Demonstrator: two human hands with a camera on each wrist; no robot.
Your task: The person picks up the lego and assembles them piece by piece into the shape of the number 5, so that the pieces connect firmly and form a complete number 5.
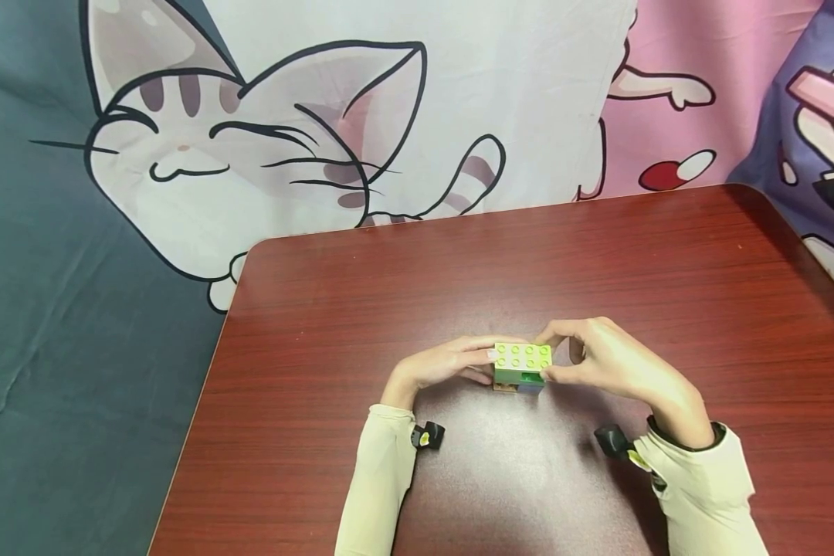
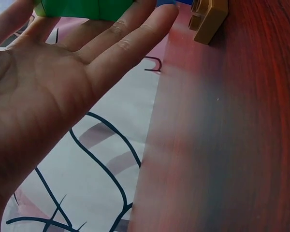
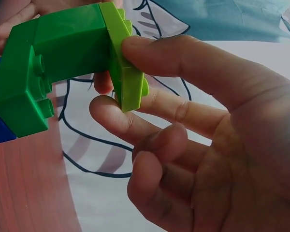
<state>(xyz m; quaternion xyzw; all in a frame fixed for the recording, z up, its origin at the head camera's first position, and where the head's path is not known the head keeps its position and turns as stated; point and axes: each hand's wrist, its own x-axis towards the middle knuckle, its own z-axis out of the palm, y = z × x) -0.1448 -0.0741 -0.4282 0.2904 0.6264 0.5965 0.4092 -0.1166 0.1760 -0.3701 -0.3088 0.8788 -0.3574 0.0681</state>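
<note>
A small stack of toy building bricks stands on the table, its lime-green studded brick (image 1: 523,355) on top. Below it are green bricks (image 3: 72,41), stepped so that several studs lie bare beneath the lime overhang. Blue (image 3: 1,113) and tan (image 2: 211,21) bricks make up the base. My right hand (image 1: 608,363) pinches the right end of the lime brick between thumb and forefinger; its other fingers curl loosely below. From the left, my left hand (image 1: 452,363) holds the stack, one finger stretched along the back and another fingertip at the left end.
The reddish-brown wooden table (image 1: 361,301) has a rounded far edge. Behind it hangs a cloth (image 1: 542,85) printed with cartoon animals. Small dark cameras (image 1: 428,436) sit at both wrists, near the light sleeves (image 1: 378,479).
</note>
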